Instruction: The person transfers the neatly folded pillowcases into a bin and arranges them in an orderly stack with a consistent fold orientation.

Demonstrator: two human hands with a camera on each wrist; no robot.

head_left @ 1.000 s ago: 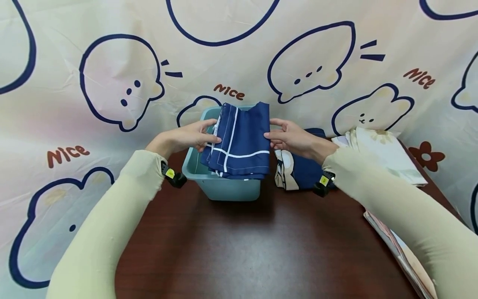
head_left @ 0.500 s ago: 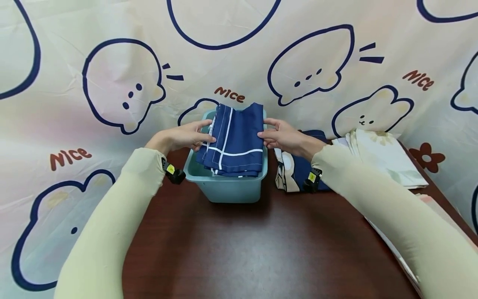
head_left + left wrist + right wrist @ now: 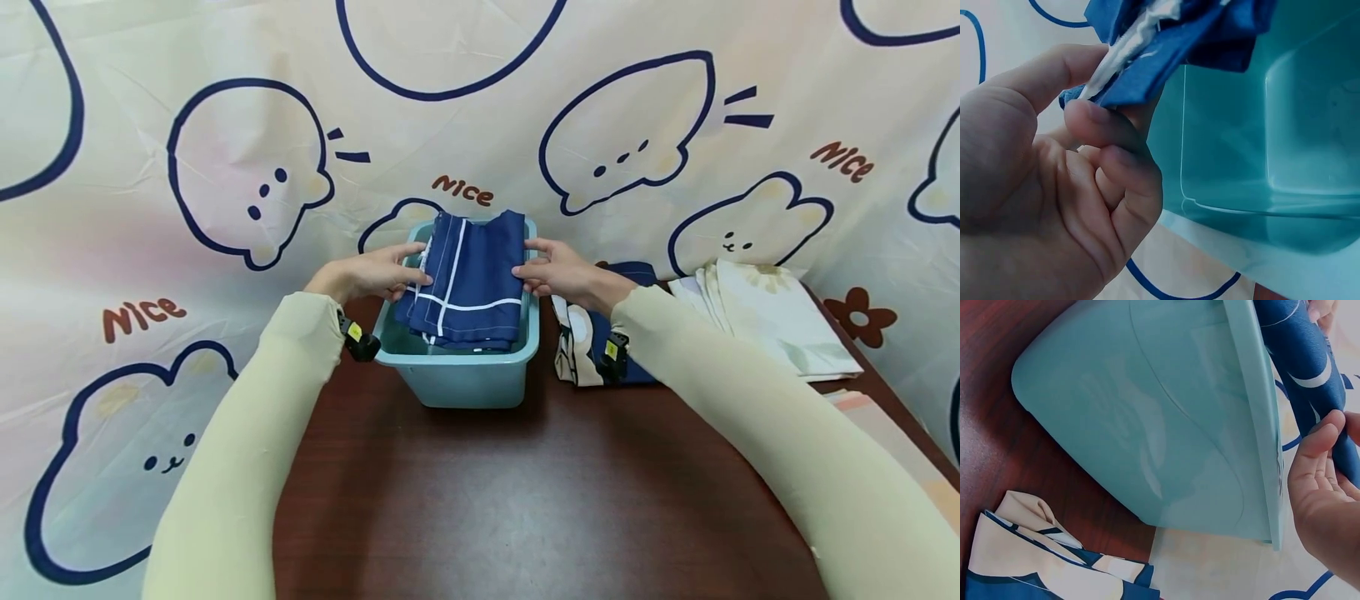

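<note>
A folded navy cloth with white lines (image 3: 476, 287) is held up at the mouth of a light-blue plastic bin (image 3: 472, 385). My left hand (image 3: 378, 272) pinches its left edge, and my right hand (image 3: 561, 272) grips the right edge. In the left wrist view, thumb and fingers close on the cloth's white, layered edge (image 3: 1125, 53), with the bin's inner wall (image 3: 1229, 137) below and beside it. From the right wrist, the cloth (image 3: 1310, 369) shows bulging above the bin's rim (image 3: 1257, 412), fingertips pressed into its side.
Right of the bin lies a folded navy-and-beige cloth (image 3: 576, 333) on the dark wooden table (image 3: 480, 492). Farther right are a white folded cloth (image 3: 780, 321) and a pinkish one (image 3: 892, 442), partly under my right sleeve. A printed sheet (image 3: 465, 125) hangs behind.
Both hands have brought the navy cloth leftward and slightly lower, so it now sits more squarely over the bin's opening. The bin's right rim has come into view.
</note>
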